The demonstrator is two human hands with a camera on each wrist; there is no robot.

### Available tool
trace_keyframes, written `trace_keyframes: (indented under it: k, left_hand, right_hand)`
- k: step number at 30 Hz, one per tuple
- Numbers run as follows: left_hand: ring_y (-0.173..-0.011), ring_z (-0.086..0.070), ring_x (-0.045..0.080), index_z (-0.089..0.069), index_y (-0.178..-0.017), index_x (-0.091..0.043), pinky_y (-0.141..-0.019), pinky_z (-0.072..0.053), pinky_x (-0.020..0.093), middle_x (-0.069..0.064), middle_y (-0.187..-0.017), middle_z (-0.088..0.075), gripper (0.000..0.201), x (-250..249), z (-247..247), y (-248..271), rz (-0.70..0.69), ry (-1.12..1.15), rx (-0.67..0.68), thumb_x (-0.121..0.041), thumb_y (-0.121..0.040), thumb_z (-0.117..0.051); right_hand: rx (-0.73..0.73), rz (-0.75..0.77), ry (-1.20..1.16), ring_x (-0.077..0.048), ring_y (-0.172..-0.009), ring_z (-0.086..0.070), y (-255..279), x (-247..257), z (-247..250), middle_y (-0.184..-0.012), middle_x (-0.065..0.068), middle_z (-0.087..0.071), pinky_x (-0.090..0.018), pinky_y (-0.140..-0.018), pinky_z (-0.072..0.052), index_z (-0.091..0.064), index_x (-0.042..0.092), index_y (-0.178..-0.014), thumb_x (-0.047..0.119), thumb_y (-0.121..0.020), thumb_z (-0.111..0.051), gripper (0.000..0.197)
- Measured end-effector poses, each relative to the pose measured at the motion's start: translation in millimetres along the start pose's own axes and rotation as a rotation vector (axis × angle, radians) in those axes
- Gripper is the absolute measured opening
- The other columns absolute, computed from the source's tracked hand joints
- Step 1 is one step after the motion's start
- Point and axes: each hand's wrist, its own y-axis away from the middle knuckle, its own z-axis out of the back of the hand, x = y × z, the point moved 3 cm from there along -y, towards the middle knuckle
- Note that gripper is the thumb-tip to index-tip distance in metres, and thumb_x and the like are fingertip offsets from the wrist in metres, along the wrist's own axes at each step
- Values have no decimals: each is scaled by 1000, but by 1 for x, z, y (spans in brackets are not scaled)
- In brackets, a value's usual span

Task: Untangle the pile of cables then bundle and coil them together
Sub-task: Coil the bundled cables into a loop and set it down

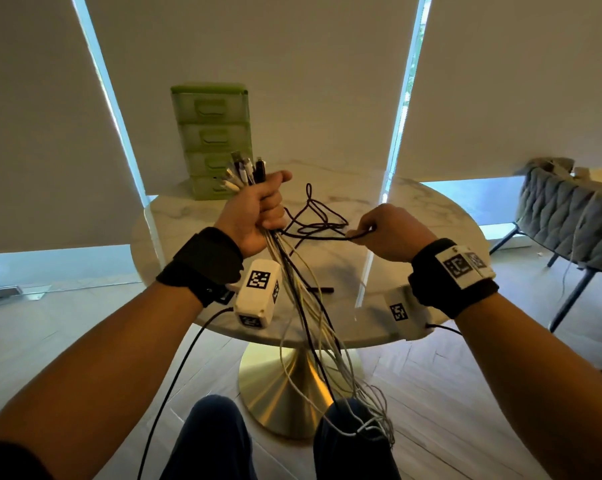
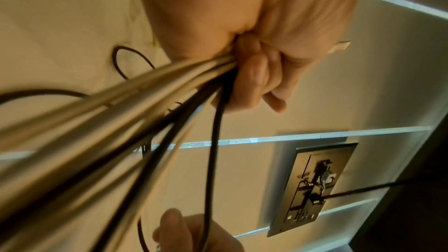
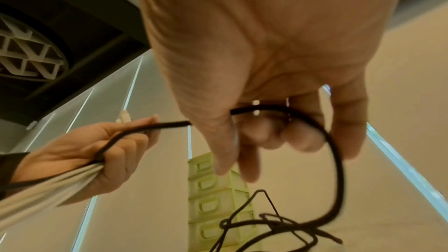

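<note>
Above the near half of the round marble table (image 1: 431, 216), your left hand (image 1: 254, 213) is closed in a fist around the cable bundle (image 1: 292, 271). All fingers are wrapped tight, with the thumb laid across the top. Connector ends (image 1: 245, 171) of white and black cables fan upward out of the fist, in front of the green drawer unit (image 1: 212, 133) standing at the table's far edge. Below the fist, the white and dark strands hang down past the table's near edge and collect in a loose tangle by your right knee (image 1: 355, 441).

To the right of the bundle, your right hand (image 1: 393, 233) is raised above the table at about the same height. Its fingers are curled around one dark cable (image 1: 313, 237), which runs taut from the bottom of the left fist to this hand. The right wrist view shows that cable passing across the palm under the curled fingers (image 3: 303, 137), then arcing down. Its remaining length lies in loose loops (image 1: 313, 209) on the table between your two hands.

A short dark object (image 1: 322, 289) rests on the table near the near edge, just beside the hanging strands.
</note>
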Motion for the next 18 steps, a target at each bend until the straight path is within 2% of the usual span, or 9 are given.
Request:
trace_keyframes:
  k: [4,7,10,12,13,16,18]
  left_hand:
    - [-34,-19,3,-57,-97,-13,-32,-20,16,-9,-44,-23,24,4,-14,-7,56,-155,9,-24,-103,-37]
    - [-36,-19,4,-60,-108,-10,-32,-19,17,-9,-48,-23,23,25,-29,-12,189,-515,26,-23,-102,-42]
    - [-38,-22,5,-62,-106,-11,-33,-21,18,-10,-46,-28,13,56,-50,-15,284,-793,29,-18,-96,-55]
    - [-42,-28,7,-60,-92,-15,-37,-25,19,-7,-48,-35,3,74,-64,-18,314,-945,39,-15,-91,-63]
    - [-47,-32,9,-57,-87,-16,-40,-29,21,-3,-55,-38,9,83,-68,-23,329,-1038,35,-14,-88,-67]
    - [-59,-45,15,-59,-99,-12,-48,-37,26,4,-73,-50,26,102,-80,-33,357,-1348,72,-16,-79,-75]
    - [-64,-50,16,-62,-99,-10,-49,-38,24,7,-80,-57,27,113,-87,-36,376,-1485,137,-16,-77,-76]
  right_hand:
    - [0,-157,174,-19,-81,-56,16,-24,8,-87,-2,-60,-29,-73,-42,-70,14,-101,47,-85,-67,37]
    - [107,-217,167,-20,-82,-57,32,-40,11,-90,-3,-62,-29,-75,-45,-69,12,-108,47,-83,-68,43]
    - [222,-183,-35,-10,-70,-54,53,-44,14,-78,4,-63,-23,-66,-42,-73,17,-96,40,-81,-73,28]
    - [270,-132,-119,-7,-73,-53,68,-46,17,-79,8,-64,-24,-70,-41,-74,22,-89,37,-80,-74,18]
    - [282,-104,-135,-7,-75,-54,76,-47,18,-80,10,-64,-25,-74,-40,-74,23,-88,37,-80,-74,16]
    - [273,-17,-186,-6,-72,-53,97,-53,22,-77,11,-64,-21,-69,-38,-76,20,-93,33,-81,-73,18]
    - [246,0,-218,-6,-71,-52,108,-61,24,-76,12,-62,-20,-67,-37,-76,18,-98,32,-83,-72,22]
